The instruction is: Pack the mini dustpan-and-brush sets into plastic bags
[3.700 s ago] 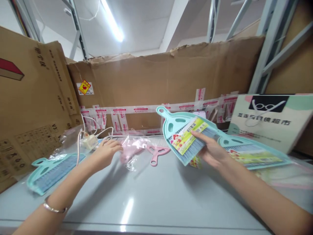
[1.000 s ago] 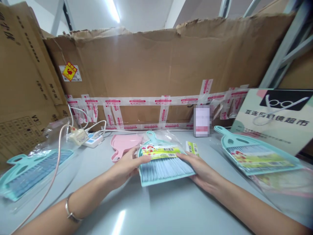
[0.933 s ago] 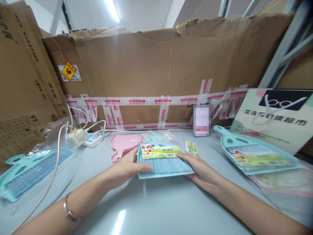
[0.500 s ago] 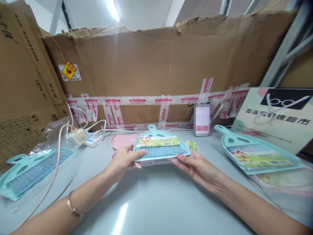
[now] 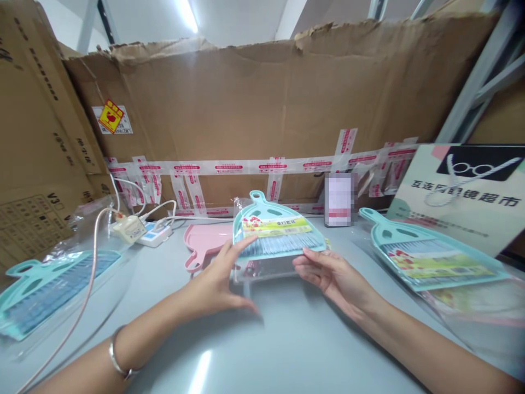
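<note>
Head view: over the grey worktop [image 5: 279, 350], before a taped carton [image 5: 246, 104], a turquoise dustpan set [image 5: 279, 227] labelled "桌扫套装" is pinched by the right hand [image 5: 344, 279]; the left hand's [image 5: 213, 284] fingers [image 5: 238, 251] are spread.

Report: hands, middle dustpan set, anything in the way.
Right hand pinching lower edge of fan-shaped turquoise plastic dustpan-and-brush set. Left hand spread open at its left edge. Pink plastic dustpan close behind left hand.

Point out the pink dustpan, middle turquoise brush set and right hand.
Pink dustpan [image 5: 208, 237], head view: broad pan.
Middle turquoise brush set [image 5: 278, 225], head view: printed label.
Right hand [image 5: 335, 276], head view: middle of the hand.
</note>
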A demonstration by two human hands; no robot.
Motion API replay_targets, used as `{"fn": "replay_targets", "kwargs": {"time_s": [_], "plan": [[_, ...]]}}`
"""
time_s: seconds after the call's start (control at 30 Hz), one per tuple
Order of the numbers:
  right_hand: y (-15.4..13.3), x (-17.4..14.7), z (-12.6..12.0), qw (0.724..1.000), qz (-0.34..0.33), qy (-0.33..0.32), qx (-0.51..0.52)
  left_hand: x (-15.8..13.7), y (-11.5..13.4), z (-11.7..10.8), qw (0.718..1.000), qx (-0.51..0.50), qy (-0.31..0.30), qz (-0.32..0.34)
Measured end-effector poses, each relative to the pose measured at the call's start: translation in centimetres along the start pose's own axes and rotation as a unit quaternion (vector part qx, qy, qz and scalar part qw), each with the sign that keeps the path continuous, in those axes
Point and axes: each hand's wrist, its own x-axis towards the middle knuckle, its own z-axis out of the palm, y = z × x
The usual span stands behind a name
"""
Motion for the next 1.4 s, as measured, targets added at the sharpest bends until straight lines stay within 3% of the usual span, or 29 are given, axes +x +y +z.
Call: {"fn": "replay_targets", "kwargs": {"time_s": [0.07,0.2,0.33,0.4,0.5,0.6,0.73,0.87,0.97,1.07,1.17,1.4], "plan": [[0.1,-0.1,-0.1,0.999,-0.024,-0.026,-0.019,0.2,-0.6,0.1,0.998,0.033,0.046,0.004],[0.4,-0.2,-0.1,0.988,-0.111,-0.081,-0.07,0.4,-1.0,0.5,0.984,-0.004,0.173,0.036],[0.8,-0.5,0.2,0.973,-0.187,-0.074,-0.111,0.3,-0.2,0.5,0.961,-0.014,0.267,0.074],[0.9,-0.7,0.2,0.963,-0.232,-0.087,-0.109,0.2,0.1,0.4,0.951,-0.006,0.302,0.067],[1.1,-0.9,0.0,0.931,-0.295,-0.174,-0.126,0.2,0.3,0.5,0.94,-0.014,0.339,0.029],[1.4,-0.9,-0.3,0.898,-0.334,-0.181,-0.222,0.2,0.2,0.6,0.94,-0.029,0.339,-0.009],[1.3,-0.8,-0.2,0.866,-0.35,-0.055,-0.354,0.3,-0.1,0.8,0.946,-0.016,0.323,-0.016],[0.8,-0.8,0.1,0.854,-0.366,0.008,-0.369,0.1,-0.3,1.0,0.949,0.019,0.314,0.008],[0.8,-0.9,0.3,0.86,-0.365,0.04,-0.355,0.1,-0.4,1.4,0.946,-0.006,0.32,0.039],[1.0,-0.9,0.4,0.868,-0.389,0.061,-0.301,0.4,-0.3,1.9,0.943,-0.113,0.306,0.062],[1.1,-0.9,0.6,0.878,-0.411,0.058,-0.239,0.6,-0.1,1.9,0.939,-0.205,0.274,0.029],[0.8,-0.9,0.8,0.917,-0.343,0.017,-0.202,0.9,-0.4,1.3,0.925,-0.312,0.216,-0.019]]}}
